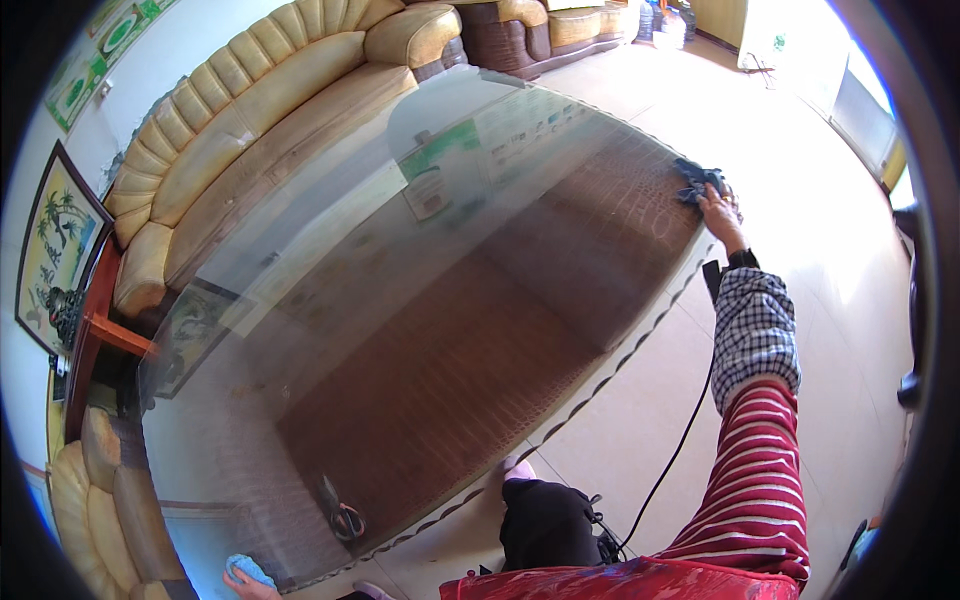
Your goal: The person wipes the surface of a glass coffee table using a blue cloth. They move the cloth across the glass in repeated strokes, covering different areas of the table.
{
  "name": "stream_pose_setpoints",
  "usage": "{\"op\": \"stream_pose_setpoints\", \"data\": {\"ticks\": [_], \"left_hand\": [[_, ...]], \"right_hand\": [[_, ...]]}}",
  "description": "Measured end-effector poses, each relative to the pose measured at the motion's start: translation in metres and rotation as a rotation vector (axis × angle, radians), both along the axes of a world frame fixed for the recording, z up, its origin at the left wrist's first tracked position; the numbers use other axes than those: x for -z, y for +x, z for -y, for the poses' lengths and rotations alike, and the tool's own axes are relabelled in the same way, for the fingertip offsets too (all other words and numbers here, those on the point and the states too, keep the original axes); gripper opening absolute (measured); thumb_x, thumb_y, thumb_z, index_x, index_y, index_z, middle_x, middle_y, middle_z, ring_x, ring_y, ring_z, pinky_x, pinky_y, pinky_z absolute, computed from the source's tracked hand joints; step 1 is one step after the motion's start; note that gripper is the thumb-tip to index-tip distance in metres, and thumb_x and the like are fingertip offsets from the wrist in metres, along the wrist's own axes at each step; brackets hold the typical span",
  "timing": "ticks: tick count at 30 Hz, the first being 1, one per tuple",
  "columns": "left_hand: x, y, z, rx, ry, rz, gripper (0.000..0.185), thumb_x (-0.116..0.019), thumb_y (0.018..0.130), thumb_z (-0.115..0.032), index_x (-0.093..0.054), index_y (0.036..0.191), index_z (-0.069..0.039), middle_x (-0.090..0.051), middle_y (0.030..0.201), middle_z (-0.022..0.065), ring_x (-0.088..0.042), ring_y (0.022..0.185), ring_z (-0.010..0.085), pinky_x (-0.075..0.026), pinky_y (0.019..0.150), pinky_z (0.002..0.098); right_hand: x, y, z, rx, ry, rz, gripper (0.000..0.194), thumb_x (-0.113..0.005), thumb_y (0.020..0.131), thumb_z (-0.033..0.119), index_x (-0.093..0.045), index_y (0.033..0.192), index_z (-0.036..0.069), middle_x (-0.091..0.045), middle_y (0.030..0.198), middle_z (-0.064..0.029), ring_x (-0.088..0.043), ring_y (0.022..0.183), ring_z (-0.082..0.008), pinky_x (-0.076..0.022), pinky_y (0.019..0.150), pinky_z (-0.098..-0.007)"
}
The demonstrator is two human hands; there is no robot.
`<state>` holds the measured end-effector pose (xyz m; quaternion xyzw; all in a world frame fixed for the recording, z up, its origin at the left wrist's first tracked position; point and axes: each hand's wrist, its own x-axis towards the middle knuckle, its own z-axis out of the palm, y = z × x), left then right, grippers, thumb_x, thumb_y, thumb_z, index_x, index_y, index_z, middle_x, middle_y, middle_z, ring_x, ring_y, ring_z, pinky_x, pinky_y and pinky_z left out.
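A large glass-topped table [450, 322] with a scalloped edge spreads before me, its surface full of reflections. My right hand [721, 213] reaches out to the far right edge and presses a dark blue cloth [696, 180] on the glass. At the near left corner, partly cut off by the picture's lower rim, my left hand [250, 588] holds a light blue cloth [249, 568] on the glass. A pair of scissors [345, 517] lies at the table's near left part, to the right of my left hand; whether it is on or under the glass I cannot tell.
A long tan leather sofa [255, 127] runs behind the table, with an armchair [97, 502] at the left. A framed picture [58, 247] leans near a dark figurine [63, 311]. Plastic bottles [673, 26] stand far back. A black cable [679, 446] hangs beside my right arm.
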<state>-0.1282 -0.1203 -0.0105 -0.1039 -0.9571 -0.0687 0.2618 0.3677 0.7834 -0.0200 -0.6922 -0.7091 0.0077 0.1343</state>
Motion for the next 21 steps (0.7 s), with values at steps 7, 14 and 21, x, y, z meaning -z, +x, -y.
{"op": "stream_pose_setpoints", "data": {"ticks": [7, 14, 21], "left_hand": [[0.026, -0.019, 0.023, -0.148, 0.143, -0.013, 0.061, -0.054, 0.091, -0.037, -0.038, 0.13, 0.006, -0.051, 0.121, 0.0294, -0.05, 0.11, 0.0432, -0.039, 0.094, 0.047], [0.051, -0.066, 0.05, -0.193, 0.371, -0.07, 0.039, -0.045, 0.096, -0.035, -0.049, 0.117, -0.002, -0.059, 0.106, 0.0195, -0.056, 0.092, 0.0363, -0.045, 0.079, 0.0416], [0.033, -0.042, 0.026, -0.184, 0.427, -0.042, 0.033, -0.049, 0.094, -0.032, -0.05, 0.116, -0.007, -0.061, 0.104, 0.019, -0.058, 0.091, 0.0377, -0.045, 0.076, 0.0441]], "right_hand": [[-0.025, -0.041, -0.021, -0.232, -0.245, 0.164, 0.056, -0.047, 0.091, 0.041, -0.037, 0.135, 0.008, -0.025, 0.141, -0.0348, -0.026, 0.129, -0.0536, -0.0283, 0.105, -0.055], [-0.023, -0.22, 0.064, -0.708, -0.226, 0.241, 0.059, -0.053, 0.088, 0.033, -0.03, 0.141, 0.021, -0.017, 0.15, -0.0188, -0.018, 0.137, -0.0423, -0.0218, 0.109, -0.053], [-0.021, -0.319, 0.219, -1.092, -0.134, 0.189, 0.055, -0.059, 0.084, 0.038, -0.041, 0.135, 0.026, -0.023, 0.149, -0.0093, -0.017, 0.137, -0.0364, -0.0214, 0.104, -0.0591]]}}
